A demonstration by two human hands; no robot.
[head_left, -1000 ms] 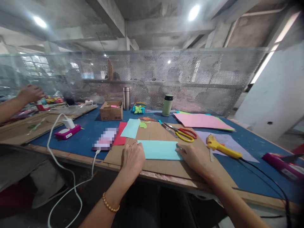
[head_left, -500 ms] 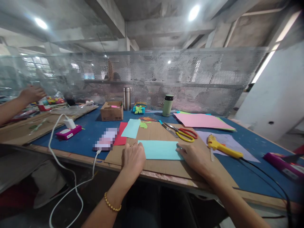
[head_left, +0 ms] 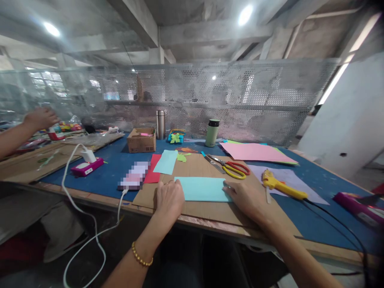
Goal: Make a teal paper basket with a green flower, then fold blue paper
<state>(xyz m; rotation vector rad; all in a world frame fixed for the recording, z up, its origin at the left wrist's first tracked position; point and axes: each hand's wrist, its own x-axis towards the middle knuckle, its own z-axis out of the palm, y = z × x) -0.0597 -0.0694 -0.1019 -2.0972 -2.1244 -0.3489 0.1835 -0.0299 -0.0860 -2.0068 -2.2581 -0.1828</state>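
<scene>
A light blue folded paper point(head_left: 204, 189) lies flat on a brown cardboard sheet point(head_left: 192, 170). At its left end my left hand point(head_left: 170, 196) is closed, fingers curled onto the paper. My right hand point(head_left: 244, 198) grips the right end, fingers bent together on the edge. Past the paper are scissors with red and yellow handles point(head_left: 235, 172) and a cutter knife point(head_left: 211, 162). A smaller light blue piece point(head_left: 166, 162) overlaps a red paper point(head_left: 152, 176), with green scraps point(head_left: 181, 158) beside them.
A yellow glue gun point(head_left: 282, 187) rests on lilac paper at right, near pink sheets point(head_left: 258, 153). A phone point(head_left: 134, 176) charges at left. Behind stand a cardboard box point(head_left: 141, 141), a steel flask point(head_left: 161, 125) and a green cup point(head_left: 212, 134). Another person's hand point(head_left: 42, 119) shows far left.
</scene>
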